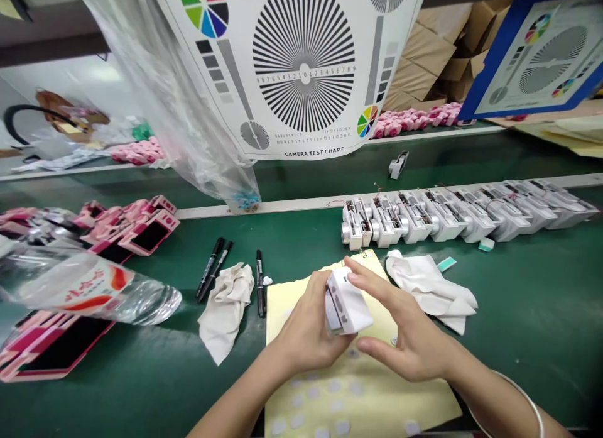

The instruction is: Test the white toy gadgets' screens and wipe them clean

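Observation:
My left hand (308, 328) is wrapped round a small white camera-like device (355, 303), tilted above a yellow sheet (391, 397). Grey buttons and part of a screen show on its near side; my fingers hide the rest. On the right of the device, my right hand (409, 325) is open, thumb and fingers spread. Its index fingertip is at the device's top edge; whether it presses there I cannot tell. Several small pale round stickers or pads lie on the yellow sheet below both hands.
A row of opened white camera bodies (409, 218) with wires stands at the back right. White cloths (228, 309) lie on both sides, with black markers (260, 284) at left. A water bottle (98, 284) and pink cameras (151, 230) are far left. A test chart (306, 73) hangs ahead.

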Demonstrator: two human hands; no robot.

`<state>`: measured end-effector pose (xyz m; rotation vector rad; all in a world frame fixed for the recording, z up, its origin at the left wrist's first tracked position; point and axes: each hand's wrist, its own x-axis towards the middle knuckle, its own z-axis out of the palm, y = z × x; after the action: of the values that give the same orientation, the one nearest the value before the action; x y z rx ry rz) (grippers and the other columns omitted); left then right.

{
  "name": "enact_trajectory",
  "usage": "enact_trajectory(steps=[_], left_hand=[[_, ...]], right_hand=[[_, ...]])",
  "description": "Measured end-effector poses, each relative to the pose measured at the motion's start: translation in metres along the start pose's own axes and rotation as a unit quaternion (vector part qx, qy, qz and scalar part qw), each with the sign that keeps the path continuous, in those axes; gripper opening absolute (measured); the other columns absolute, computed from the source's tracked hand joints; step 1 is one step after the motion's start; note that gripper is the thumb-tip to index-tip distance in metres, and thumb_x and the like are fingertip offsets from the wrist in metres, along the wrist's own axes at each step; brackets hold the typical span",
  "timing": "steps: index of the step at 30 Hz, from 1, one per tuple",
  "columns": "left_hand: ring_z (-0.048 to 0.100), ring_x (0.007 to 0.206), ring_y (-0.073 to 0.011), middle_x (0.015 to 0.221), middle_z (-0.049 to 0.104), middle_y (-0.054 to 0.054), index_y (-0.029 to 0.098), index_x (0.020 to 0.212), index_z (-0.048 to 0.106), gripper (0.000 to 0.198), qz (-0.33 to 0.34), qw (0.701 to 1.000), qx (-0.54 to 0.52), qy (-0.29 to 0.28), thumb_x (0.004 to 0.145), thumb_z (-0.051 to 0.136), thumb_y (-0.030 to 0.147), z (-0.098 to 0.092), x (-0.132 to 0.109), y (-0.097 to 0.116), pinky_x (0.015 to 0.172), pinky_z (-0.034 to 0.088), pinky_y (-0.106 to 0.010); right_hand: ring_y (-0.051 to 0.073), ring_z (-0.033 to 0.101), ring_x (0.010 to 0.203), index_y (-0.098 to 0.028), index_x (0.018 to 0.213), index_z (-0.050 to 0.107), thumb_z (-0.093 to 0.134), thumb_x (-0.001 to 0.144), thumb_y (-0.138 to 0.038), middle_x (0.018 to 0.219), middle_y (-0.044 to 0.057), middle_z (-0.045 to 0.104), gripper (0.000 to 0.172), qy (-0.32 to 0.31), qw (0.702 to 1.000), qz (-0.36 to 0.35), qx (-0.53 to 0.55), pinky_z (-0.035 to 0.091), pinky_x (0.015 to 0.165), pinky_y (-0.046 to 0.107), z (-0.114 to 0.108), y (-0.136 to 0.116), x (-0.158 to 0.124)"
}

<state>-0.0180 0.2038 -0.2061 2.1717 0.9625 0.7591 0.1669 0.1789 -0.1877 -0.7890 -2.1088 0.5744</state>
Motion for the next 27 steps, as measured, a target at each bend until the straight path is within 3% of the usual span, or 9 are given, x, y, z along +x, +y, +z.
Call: enact_trajectory(steps=[5, 9, 17, 27], left_hand=[[0.045, 0.110, -0.0311, 0.123, 0.041, -0.012, 0.022, 0.129, 0.023, 0.077, -0.016, 0.999, 0.021, -0.026, 0.063, 0.063, 0.025, -0.003, 0.000, 0.005, 0.090, 0.041, -0.049], [0.043, 0.116, -0.0326, 0.132, 0.038, -0.014, 0.022, 0.135, 0.017, 0.085, -0.033, 0.998, 0.009, -0.047, 0.065, 0.065, 0.033, -0.006, -0.001, 0.006, 0.094, 0.038, -0.051], [0.045, 0.115, -0.0322, 0.133, 0.041, -0.013, 0.020, 0.133, 0.026, 0.080, -0.065, 0.997, 0.015, -0.050, 0.065, 0.065, 0.040, -0.006, 0.000, 0.005, 0.093, 0.039, -0.048], [0.051, 0.101, -0.0249, 0.119, 0.051, -0.007, 0.022, 0.126, 0.034, 0.065, -0.071, 0.995, -0.007, -0.064, 0.069, 0.061, 0.040, -0.006, 0.004, 0.005, 0.085, 0.042, -0.038]], right_hand=[[0.023, 0.041, 0.125, -0.026, 0.130, 0.040, 0.055, 0.079, -0.023, 0.130, 0.008, 0.049, 0.053, -0.023, 0.994, 0.056, 0.094, 0.039, 0.100, 0.042, -0.005, 0.012, 0.003], [0.020, 0.051, 0.113, -0.025, 0.128, 0.043, 0.053, 0.082, -0.030, 0.124, 0.009, 0.051, 0.048, 0.010, 0.975, 0.075, 0.210, 0.046, 0.092, 0.035, -0.004, 0.020, 0.004], [0.022, 0.057, 0.100, -0.024, 0.119, 0.052, 0.059, 0.076, -0.048, 0.114, 0.009, 0.057, 0.051, 0.043, 0.936, 0.141, 0.318, 0.049, 0.082, 0.033, 0.004, 0.028, 0.004], [0.025, 0.055, 0.103, -0.025, 0.119, 0.057, 0.065, 0.071, -0.047, 0.116, 0.008, 0.059, 0.053, 0.091, 0.900, 0.206, 0.373, 0.045, 0.086, 0.037, 0.015, 0.034, 0.000]])
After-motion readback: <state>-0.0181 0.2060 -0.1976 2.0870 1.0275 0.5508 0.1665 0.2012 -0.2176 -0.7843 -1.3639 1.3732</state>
